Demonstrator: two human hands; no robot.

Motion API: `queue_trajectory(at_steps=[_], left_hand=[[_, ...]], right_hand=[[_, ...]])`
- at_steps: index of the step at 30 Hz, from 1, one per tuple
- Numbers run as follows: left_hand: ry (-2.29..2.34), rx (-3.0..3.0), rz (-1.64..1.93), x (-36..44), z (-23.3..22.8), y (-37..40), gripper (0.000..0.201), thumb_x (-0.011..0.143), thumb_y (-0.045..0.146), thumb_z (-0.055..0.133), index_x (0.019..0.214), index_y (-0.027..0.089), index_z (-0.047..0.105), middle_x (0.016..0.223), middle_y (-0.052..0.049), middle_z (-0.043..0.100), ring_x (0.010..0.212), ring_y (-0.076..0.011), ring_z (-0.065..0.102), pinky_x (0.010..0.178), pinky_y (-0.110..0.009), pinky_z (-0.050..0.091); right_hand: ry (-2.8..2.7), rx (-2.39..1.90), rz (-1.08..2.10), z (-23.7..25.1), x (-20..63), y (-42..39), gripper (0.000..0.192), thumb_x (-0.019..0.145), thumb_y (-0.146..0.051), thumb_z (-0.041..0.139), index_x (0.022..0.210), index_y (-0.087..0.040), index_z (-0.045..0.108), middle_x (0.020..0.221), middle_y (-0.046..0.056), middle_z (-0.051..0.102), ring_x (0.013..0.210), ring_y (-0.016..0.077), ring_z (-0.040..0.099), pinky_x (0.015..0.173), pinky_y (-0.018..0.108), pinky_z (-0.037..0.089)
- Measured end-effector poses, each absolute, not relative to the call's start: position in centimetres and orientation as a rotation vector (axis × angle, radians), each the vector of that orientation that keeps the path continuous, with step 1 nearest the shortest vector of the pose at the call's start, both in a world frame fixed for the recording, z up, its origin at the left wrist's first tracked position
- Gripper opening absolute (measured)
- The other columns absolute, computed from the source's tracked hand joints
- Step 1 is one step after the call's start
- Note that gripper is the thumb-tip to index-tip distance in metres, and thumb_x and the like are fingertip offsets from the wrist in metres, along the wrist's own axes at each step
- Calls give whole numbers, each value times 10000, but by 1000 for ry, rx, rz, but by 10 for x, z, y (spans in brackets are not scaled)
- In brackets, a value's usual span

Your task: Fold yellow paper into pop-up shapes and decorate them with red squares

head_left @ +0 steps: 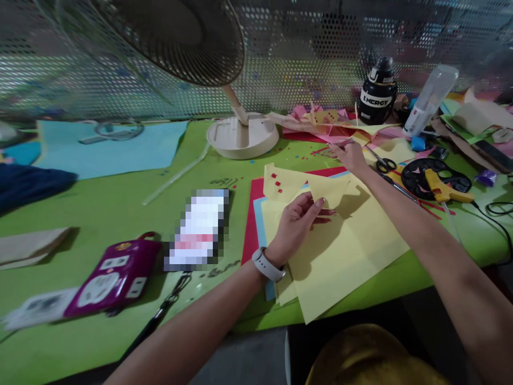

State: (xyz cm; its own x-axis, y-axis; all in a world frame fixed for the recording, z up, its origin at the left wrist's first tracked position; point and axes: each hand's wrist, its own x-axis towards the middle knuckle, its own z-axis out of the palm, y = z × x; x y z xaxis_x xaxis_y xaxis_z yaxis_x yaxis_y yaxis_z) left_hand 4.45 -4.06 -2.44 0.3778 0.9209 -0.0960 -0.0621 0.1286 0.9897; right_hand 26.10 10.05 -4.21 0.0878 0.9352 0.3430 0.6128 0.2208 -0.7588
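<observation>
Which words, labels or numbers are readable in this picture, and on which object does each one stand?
"NERGY": white letters on the black bottle; the first letter is hidden.
Handwriting on the green table: too blurred to read.
Labels on the purple pouch: too small.
White bottle label: unreadable.
Phone screen: pixelated.

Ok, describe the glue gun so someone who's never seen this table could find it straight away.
Start at the white fan base at the back of the green table and move right, past the black bottle. In front of the bottle, a round black tray lies flat. The yellow glue gun rests on it, the only yellow tool, with a black cord.
</observation>
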Motion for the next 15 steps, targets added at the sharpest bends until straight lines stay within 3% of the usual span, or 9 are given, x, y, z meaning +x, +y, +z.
queue_trajectory(at_steps=[15], left_hand=[[924,1226,893,44,-25,-42,416,790,591,748,894,226,576,808,-27,705,879,-256,774,651,-294,634]], right_hand=[[-1571,-1470,455,-45,260,99,445,923,-561,593,784,-170,752,814,93,771,859,237,773,767,293,591]])
